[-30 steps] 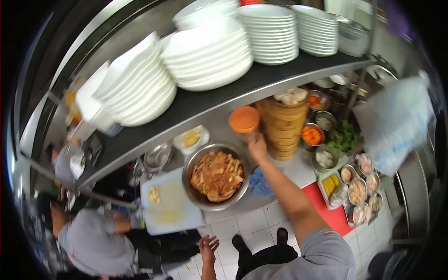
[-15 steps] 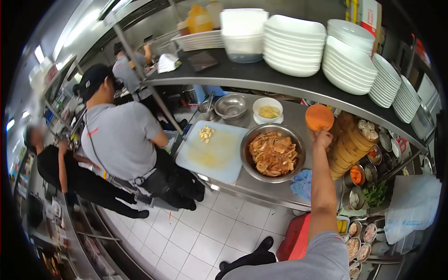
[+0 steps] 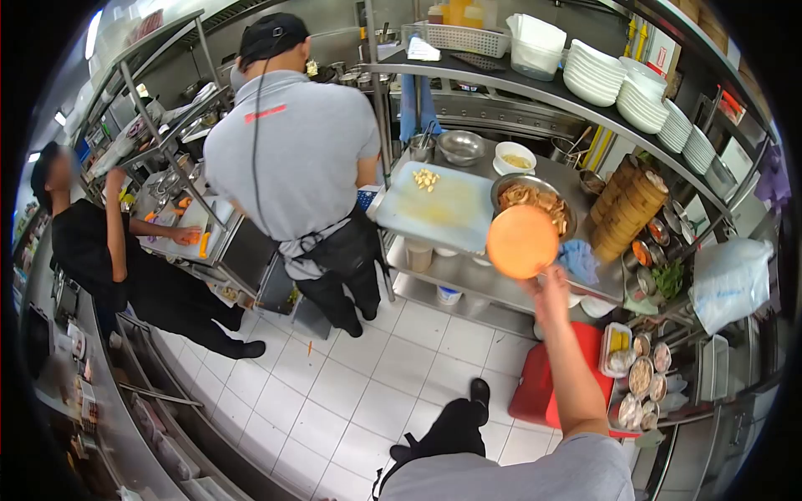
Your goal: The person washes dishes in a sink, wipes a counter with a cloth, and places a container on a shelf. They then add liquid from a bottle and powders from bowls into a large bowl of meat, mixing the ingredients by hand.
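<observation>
My right hand point(image 3: 548, 290) grips an orange round tub point(image 3: 523, 242) by its near edge, with my arm stretched forward. The tub's round orange face points toward me and covers the front of a steel bowl point(image 3: 571, 215) of sauced, sliced meat-like pieces point(image 3: 533, 199). To the left lies a white cutting board point(image 3: 397, 210) with several peeled garlic cloves point(image 3: 425, 179). Behind the meat bowl is a white bowl point(image 3: 499, 159) of pale yellow strips. A crumpled blue cloth point(image 3: 580, 259) is just right of the tub. My left hand is out of the picture.
Bamboo steamers point(image 3: 628, 207) stand stacked at the right. White dishes point(image 3: 591, 73) line the overhead shelf. On the floor is a red bin point(image 3: 531, 386), beside several small food containers. A co-worker in grey point(image 3: 288, 150) stands left, another in black point(image 3: 88, 242) farther left.
My right hand has brought the orange tub left and toward me, from beside the steamers to in front of the meat bowl. My view has swung and shows more floor.
</observation>
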`<control>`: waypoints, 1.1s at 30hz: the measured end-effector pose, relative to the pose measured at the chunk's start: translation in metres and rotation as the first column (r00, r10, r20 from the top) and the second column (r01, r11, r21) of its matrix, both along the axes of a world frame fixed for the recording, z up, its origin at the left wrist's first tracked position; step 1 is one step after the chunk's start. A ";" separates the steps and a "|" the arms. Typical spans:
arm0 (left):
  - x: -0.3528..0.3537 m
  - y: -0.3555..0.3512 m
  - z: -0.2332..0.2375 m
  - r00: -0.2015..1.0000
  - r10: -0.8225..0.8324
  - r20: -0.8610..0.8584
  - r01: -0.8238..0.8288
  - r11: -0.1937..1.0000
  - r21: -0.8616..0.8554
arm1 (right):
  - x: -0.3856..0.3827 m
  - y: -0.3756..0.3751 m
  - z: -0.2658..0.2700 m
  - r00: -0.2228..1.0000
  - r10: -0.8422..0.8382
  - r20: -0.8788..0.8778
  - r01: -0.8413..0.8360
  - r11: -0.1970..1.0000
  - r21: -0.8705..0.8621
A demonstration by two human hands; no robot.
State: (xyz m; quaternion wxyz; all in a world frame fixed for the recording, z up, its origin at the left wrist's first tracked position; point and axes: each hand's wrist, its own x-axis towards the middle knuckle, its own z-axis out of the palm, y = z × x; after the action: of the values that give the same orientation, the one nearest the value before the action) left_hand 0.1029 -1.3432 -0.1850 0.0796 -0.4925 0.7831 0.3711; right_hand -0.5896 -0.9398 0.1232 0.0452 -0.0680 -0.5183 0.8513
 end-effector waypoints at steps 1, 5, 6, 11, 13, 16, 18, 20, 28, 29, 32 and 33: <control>-0.003 -0.025 0.003 0.996 -0.052 0.077 0.058 0.995 -0.084 | 0.035 -0.034 -0.007 0.994 0.070 0.082 -0.068 0.997 -0.026; -0.080 -0.074 0.075 0.920 0.163 -0.357 -0.156 0.987 0.048 | 0.151 -0.166 -0.066 0.815 0.357 0.456 -0.327 0.934 -0.146; -0.105 -0.078 0.105 0.899 0.194 -0.392 -0.151 0.979 0.138 | 0.179 -0.201 -0.082 0.746 0.440 0.500 -0.419 0.894 -0.161; -0.142 -0.126 0.139 0.844 0.008 -0.536 -0.038 0.998 -0.046 | 0.302 -0.374 -0.126 0.258 0.786 0.561 -0.827 0.480 -0.293; -0.127 -0.155 0.146 0.822 -0.026 -0.569 -0.099 0.977 -0.188 | 0.342 -0.443 -0.113 0.088 0.790 0.606 -0.933 0.279 -0.228; -0.072 -0.203 0.177 0.747 0.135 -0.651 -0.261 0.960 -0.100 | 0.380 -0.549 -0.101 -0.189 0.814 0.549 -0.973 -0.082 -0.215; -0.037 -0.238 0.182 0.747 0.190 -0.637 -0.378 0.910 -0.171 | 0.396 -0.621 -0.100 -0.363 0.781 0.508 -0.932 -0.309 -0.191; -0.009 -0.271 0.170 0.665 0.242 -0.706 -0.536 0.813 -0.227 | 0.422 -0.701 -0.088 -0.503 0.731 0.462 -0.857 -0.493 -0.152; 0.069 -0.432 0.231 0.357 0.442 -0.823 -0.758 0.652 0.021 | 0.532 -0.976 -0.023 -0.865 0.449 0.225 -0.367 -0.870 0.328; 0.078 -0.452 0.229 0.283 0.507 -0.814 -0.731 0.664 0.159 | 0.543 -1.002 -0.016 -0.889 0.411 0.201 -0.317 -0.870 0.377; 0.095 -0.513 0.216 0.207 0.569 -0.796 -0.804 0.562 0.193 | 0.574 -1.075 -0.043 -0.921 0.384 0.065 -0.318 -0.837 0.445; 0.095 -0.538 0.222 0.153 0.500 -0.853 -0.815 0.552 0.178 | 0.580 -1.095 -0.049 -0.910 0.411 0.052 -0.352 -0.833 0.426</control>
State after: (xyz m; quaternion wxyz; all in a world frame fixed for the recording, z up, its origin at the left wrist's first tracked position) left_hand 0.1974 -1.8810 0.0369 -0.5602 -0.5486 0.4611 0.4156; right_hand -0.0101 -2.0345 0.0738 -0.6909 0.6620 -0.2193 0.1905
